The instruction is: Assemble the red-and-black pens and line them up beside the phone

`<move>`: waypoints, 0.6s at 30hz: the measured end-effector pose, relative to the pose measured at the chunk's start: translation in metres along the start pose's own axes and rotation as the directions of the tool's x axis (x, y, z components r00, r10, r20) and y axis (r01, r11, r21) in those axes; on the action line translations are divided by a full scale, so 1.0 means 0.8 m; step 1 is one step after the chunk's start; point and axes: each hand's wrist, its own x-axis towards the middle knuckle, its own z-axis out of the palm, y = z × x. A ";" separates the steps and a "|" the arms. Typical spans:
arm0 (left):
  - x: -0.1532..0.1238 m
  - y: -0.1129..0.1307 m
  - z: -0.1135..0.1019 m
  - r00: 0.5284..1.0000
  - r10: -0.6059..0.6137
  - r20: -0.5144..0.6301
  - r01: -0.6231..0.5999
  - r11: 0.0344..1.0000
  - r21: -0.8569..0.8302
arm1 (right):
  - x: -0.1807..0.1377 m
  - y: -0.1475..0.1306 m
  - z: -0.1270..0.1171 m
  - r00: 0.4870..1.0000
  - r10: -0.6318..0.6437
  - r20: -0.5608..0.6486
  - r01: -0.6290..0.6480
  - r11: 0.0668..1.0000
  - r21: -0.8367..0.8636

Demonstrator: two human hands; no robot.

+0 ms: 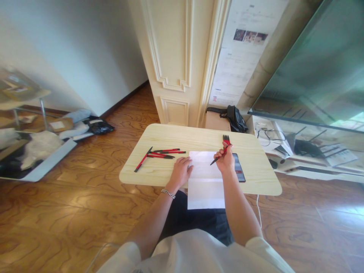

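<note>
Gripping a bundle of red-and-black pens (225, 143), the right hand (225, 159) is closed around them above the right edge of the paper (205, 178). Pen ends fan out past the top of the fist; one dark tip pokes out low-left toward the sheet. Exact count in the bundle is too small to tell, looks like several.

Left hand (180, 170) lies flat on the table (256, 178), palm down, fingers loosely spread, holding nothing. Fingertips touch the paper's left edge. Bracelet (168, 193) on that wrist.

Paper is white and, as far as can be seen, blank; its near end hangs over the table edge toward the person's lap. Phone (239, 170) lies just right of the sheet, partly under the right hand.

Loose pens (163, 153) lie on the table left of the left hand, near but apart from it: a few in a rough stack, one more (143, 159) angled off on its own toward the front-left corner.

Judgement on progress: partway. One share of the pens is gathered in the right hand, one share is loose on the table and untouched. No marks visible on the paper, so nothing written or tested there yet as far as can be told.
</note>
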 end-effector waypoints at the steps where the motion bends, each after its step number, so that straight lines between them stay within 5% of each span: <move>1: 0.000 0.005 -0.003 1.000 -0.015 -0.024 0.014 0.999 -0.048 | -0.002 -0.001 0.002 0.999 -0.043 0.011 0.043 0.999 0.014; 5: -0.003 0.040 -0.005 0.975 -0.221 0.022 0.212 0.899 -0.383 | -0.019 -0.005 0.010 0.980 -0.194 0.037 0.191 0.979 0.073; 9: -0.006 0.086 0.018 0.901 -0.316 0.297 0.429 0.548 -0.718 | -0.054 0.001 0.017 0.974 -0.207 0.087 0.200 0.976 0.082; 14: 0.002 0.112 0.038 0.853 -0.433 0.292 0.370 0.106 -0.923 | -0.104 0.024 -0.006 0.990 -0.111 0.084 0.123 0.979 -0.163; 16: 0.007 0.112 0.039 0.850 -0.449 0.276 0.342 0.071 -0.937 | -0.113 0.026 -0.023 0.993 -0.121 0.006 0.115 0.918 -0.379; 18: 0.011 0.110 0.039 0.849 -0.458 0.266 0.360 0.132 -0.923 | -0.116 0.019 -0.038 0.985 -0.175 -0.004 0.132 0.758 -0.639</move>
